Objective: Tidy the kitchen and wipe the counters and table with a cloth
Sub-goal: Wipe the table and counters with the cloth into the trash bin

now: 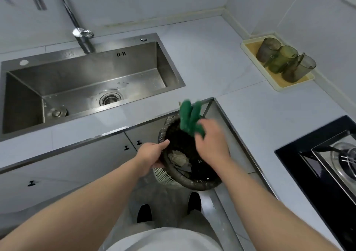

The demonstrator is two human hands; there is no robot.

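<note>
A waste bin (192, 181) lined with a black bag stands tilted in the inner corner of the counter (221, 62), with crumpled rubbish inside. My left hand (152, 154) grips the bin's left rim. My right hand (212, 143) holds a green cloth (189, 117) over the bin's far rim; the cloth is blurred by motion.
A steel sink (11, 65) with a tap (82, 37) fills the left. A beige tray (248, 47) with three upturned green glasses (283, 60) sits at the back right. A black gas hob (289, 154) lies at the right edge. Cabinet doors (77, 164) run below the counter.
</note>
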